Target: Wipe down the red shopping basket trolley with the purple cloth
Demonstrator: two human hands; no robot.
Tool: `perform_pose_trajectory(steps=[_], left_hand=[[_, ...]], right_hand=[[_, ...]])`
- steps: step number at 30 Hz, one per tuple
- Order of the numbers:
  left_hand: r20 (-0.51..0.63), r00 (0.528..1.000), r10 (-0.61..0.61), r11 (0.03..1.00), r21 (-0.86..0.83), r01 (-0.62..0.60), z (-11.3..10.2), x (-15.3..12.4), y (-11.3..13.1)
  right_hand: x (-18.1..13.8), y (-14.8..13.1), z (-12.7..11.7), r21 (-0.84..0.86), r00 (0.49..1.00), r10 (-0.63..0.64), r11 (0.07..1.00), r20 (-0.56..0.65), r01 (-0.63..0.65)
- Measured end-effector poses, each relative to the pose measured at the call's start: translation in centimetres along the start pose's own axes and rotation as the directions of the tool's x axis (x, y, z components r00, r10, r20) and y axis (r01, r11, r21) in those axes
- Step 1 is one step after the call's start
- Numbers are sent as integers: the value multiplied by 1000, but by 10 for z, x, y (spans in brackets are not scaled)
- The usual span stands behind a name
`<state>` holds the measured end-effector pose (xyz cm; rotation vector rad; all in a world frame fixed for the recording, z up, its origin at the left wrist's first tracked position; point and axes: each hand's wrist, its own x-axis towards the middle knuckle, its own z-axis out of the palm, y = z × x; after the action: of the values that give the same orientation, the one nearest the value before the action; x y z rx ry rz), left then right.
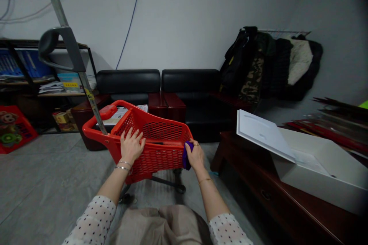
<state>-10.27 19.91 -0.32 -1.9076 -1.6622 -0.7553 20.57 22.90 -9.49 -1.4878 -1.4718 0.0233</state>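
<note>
A small red plastic shopping cart (pixel 155 138) stands on the grey floor right in front of me. My left hand (pixel 130 146) lies flat on its near rim with the fingers spread, holding nothing. My right hand (pixel 195 156) is closed on a purple cloth (pixel 186 155) and presses it against the cart's right corner. A grey metal pole with a curved handle (pixel 61 42) rises from the cart's left side towards the upper left.
A black sofa (pixel 161 84) stands against the back wall behind the cart. On the right is a dark wooden table (pixel 287 203) bearing an open white box (pixel 310 164). Coats (pixel 270 65) hang at the right rear. Shelves with papers (pixel 43 80) stand at the left.
</note>
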Motion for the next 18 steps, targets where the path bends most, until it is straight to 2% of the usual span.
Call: perform_pose_trajectory(steps=[3,5,9,14,16,18], left_hand=[[7,1000,-4,1000,-9,4,0,1,0],[5,1000,-10,1000,-5,10,0,1,0],[0,1000,-8,1000,16,8,2,2,0],[-18,1000,-18,1000,3,18,5,3,-2],[-16,1000,-24,1000,-8,24,5,3,-3],[-8,1000,-24,999,-23,24,5,2,-3]], right_hand=[[-6,-3,6,-13,997,-47,999,-63,46],[-9,-7,10,-51,994,-35,998,-106,29],[-13,-44,27,-176,981,-16,984,-196,-19],[-19,-115,56,-240,971,-237,943,8,232],[-18,-120,55,-231,951,-300,923,69,308],[-15,-106,44,-211,928,-355,904,110,371]])
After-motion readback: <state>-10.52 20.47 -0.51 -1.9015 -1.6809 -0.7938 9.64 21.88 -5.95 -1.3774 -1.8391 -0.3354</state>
